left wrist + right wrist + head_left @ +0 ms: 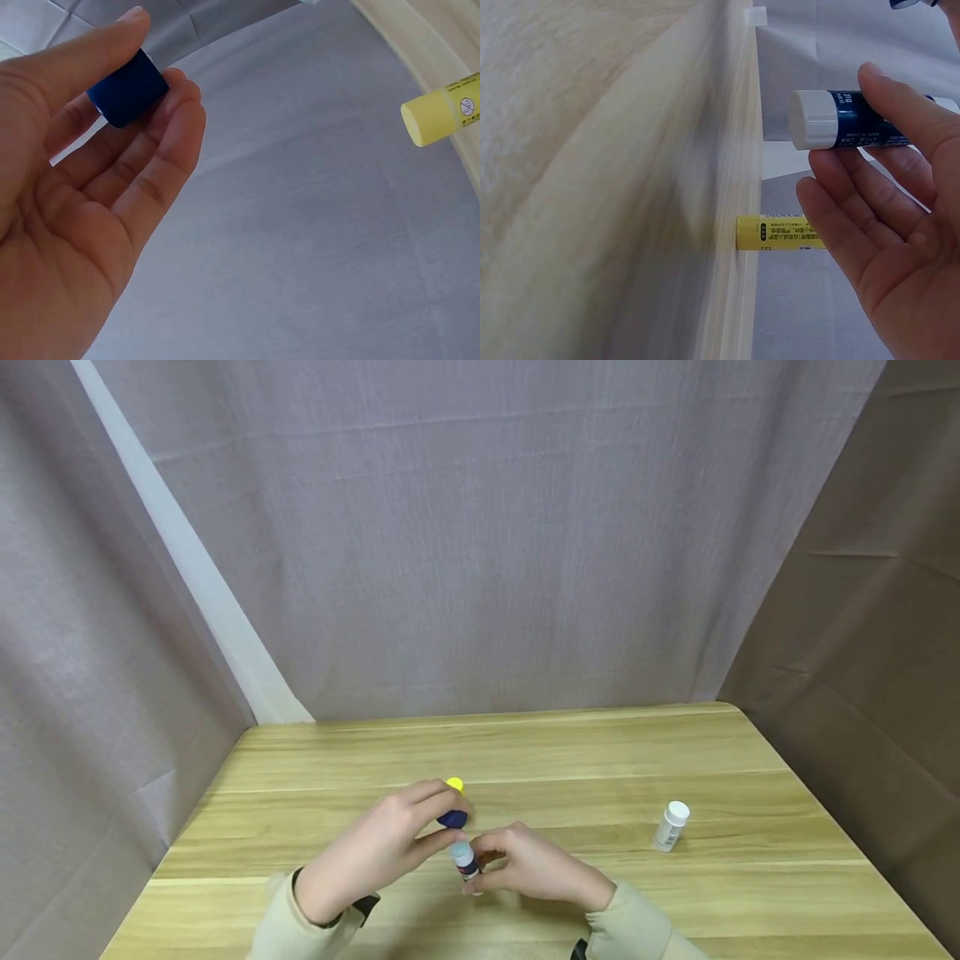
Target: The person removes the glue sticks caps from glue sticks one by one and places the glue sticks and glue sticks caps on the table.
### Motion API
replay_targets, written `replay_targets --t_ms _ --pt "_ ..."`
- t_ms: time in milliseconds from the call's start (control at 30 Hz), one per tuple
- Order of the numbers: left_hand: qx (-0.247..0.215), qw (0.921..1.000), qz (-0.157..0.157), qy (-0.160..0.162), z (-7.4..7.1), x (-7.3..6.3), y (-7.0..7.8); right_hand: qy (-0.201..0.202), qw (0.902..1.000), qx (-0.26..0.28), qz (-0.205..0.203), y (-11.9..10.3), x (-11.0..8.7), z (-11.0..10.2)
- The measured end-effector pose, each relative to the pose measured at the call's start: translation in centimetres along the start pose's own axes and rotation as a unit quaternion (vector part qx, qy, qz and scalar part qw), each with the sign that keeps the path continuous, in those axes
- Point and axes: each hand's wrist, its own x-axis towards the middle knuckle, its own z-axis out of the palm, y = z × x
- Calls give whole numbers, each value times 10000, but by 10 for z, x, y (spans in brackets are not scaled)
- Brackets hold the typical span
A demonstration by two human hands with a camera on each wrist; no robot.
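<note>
Between the thumb and fingers of my left hand (393, 837) is a dark blue cap (127, 88), held above the other hand. My right hand (528, 864) grips a glue stick (855, 120) with a white base and a dark blue label. Its uncapped pale top (461, 850) points up towards the cap, and a gap shows between the two in the head view. Behind the left fingers stands a yellow glue stick (776, 232), mostly hidden in the head view, where its bright top (455, 784) shows.
A small white bottle (671, 827) with a white lid stands on the right of the wooden table (570, 760). Grey cloth (480, 543) hangs along the table's back edge and left side, with darker brown cloth (862, 635) to the right.
</note>
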Motion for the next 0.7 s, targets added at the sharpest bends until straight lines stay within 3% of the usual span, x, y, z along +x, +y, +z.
replay_targets --t_ms 367,533,700 --pt "83 9999 95 77 -5 3 0 24 10000 17 -21 0 -2 -1" --pt "136 9996 -258 68 -8 1 -2 19 10000 4 -19 -1 -3 -2" --pt "352 9964 -581 497 -16 -7 -5 22 10000 -55 34 -3 -4 -3"
